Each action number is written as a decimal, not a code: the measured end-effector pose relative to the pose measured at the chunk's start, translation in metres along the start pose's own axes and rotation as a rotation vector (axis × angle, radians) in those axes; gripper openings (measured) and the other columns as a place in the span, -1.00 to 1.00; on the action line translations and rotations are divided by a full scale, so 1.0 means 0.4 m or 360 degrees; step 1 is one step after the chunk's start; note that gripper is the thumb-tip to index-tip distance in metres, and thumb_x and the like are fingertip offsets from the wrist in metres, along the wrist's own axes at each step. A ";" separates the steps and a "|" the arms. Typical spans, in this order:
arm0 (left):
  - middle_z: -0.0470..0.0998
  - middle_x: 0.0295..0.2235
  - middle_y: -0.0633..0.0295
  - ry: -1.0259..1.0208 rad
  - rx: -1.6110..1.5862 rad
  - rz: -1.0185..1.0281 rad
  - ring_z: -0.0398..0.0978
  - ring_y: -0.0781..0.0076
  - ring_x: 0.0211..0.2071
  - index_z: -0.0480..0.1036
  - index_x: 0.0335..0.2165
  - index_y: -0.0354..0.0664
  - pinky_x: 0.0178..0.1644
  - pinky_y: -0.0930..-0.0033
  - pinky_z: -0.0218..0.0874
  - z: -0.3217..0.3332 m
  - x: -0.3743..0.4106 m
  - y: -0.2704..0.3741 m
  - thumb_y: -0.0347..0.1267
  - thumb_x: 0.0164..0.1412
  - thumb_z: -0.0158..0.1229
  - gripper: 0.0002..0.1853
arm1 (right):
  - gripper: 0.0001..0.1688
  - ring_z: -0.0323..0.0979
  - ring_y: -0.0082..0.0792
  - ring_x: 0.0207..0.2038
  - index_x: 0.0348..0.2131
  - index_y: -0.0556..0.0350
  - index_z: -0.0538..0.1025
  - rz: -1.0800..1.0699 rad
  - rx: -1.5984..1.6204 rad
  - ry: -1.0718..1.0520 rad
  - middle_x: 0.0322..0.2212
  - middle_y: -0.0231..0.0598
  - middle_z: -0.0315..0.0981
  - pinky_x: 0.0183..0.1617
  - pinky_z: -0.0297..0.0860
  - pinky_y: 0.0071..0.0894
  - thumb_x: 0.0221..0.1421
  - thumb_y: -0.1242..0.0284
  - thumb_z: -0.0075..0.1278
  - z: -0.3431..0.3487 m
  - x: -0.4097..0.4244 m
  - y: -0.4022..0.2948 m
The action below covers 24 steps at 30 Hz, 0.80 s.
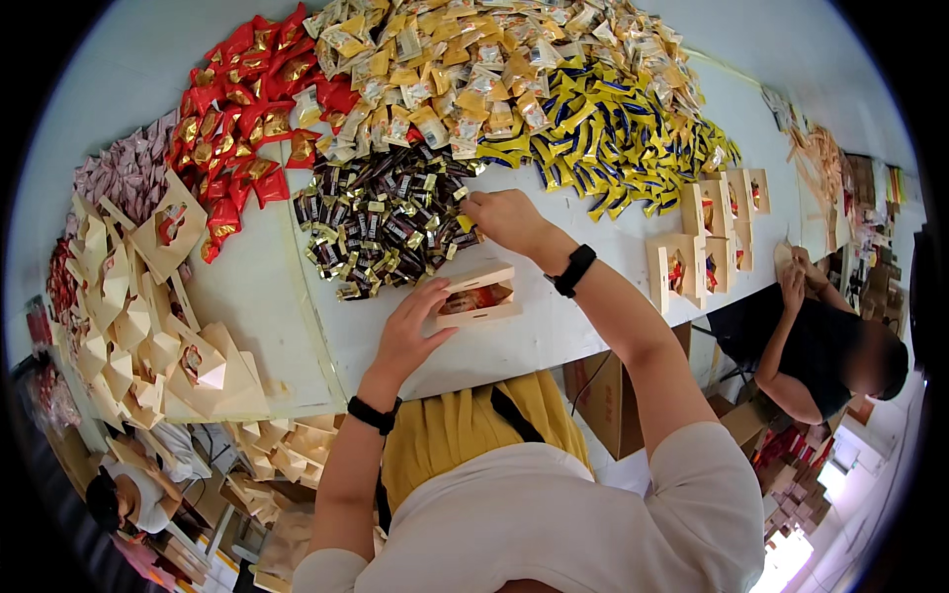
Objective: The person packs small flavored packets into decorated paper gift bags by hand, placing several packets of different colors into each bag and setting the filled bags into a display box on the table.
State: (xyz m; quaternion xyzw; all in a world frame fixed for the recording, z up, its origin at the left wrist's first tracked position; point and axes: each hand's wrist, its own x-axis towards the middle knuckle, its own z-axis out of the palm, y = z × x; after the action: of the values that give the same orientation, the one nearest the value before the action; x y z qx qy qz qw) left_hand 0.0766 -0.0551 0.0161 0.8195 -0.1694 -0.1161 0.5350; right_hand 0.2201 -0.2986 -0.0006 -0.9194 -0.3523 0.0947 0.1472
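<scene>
In front of me on the white table lies a small cream paperboard box (511, 305), open on top, with red-wrapped items inside. My left hand (408, 326) holds its left end, fingers on the far side and thumb towards the near side. My right hand (508, 221) reaches to the right edge of a pile of dark-wrapped sweets (385, 219) with gold ends. Its fingertips are bent down among the wrappers, a yellow bit of wrapper showing just below them. Whether they pinch a sweet is hidden. Both wrists wear black bands.
Behind lie heaps of red-and-gold packets (237, 111), cream-and-yellow packets (474, 67) and yellow-and-blue sticks (615, 133). Filled boxes (704, 244) stand at right; many more boxes (126, 319) crowd the left. Pink packets (126, 159) lie far left. Co-workers (815, 348) sit at both sides.
</scene>
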 end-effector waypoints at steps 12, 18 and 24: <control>0.34 0.20 0.15 -0.0024 -0.0014 -0.0119 0.29 0.08 0.22 0.32 0.05 -0.12 0.25 0.17 0.22 0.005 0.016 0.008 -0.38 -0.11 0.45 -0.28 | -0.68 0.51 -0.31 -0.43 -0.28 0.15 0.47 -0.0004 -0.0188 -0.0040 -0.47 -0.28 0.41 -0.47 0.43 -0.32 -0.14 0.49 0.09 -0.093 -0.223 -0.223; 0.36 0.18 0.09 0.0000 -0.0048 -0.0093 0.30 0.05 0.21 0.32 0.05 -0.14 0.26 0.16 0.19 0.008 0.017 0.011 -0.41 -0.15 0.47 -0.26 | -0.60 0.53 -0.25 -0.36 -0.20 0.21 0.47 0.0171 0.0159 0.0042 -0.35 -0.23 0.46 -0.39 0.47 -0.31 -0.13 0.51 0.11 -0.059 -0.198 -0.270; 0.36 0.18 0.08 0.0018 -0.0022 -0.0081 0.31 0.04 0.20 0.32 0.05 -0.14 0.25 0.15 0.20 0.009 0.015 0.002 -0.37 -0.15 0.48 -0.25 | -0.53 0.53 -0.22 -0.31 -0.11 0.19 0.49 0.0190 0.0079 0.0026 -0.28 -0.23 0.48 -0.32 0.48 -0.32 -0.11 0.51 0.11 -0.077 -0.247 -0.226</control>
State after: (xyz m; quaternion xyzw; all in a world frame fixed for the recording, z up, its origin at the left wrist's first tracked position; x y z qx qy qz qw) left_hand 0.0805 -0.0609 0.0155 0.8205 -0.1447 -0.1262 0.5384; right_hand 0.1001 -0.3078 0.0655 -0.9355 -0.2933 0.1045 0.1668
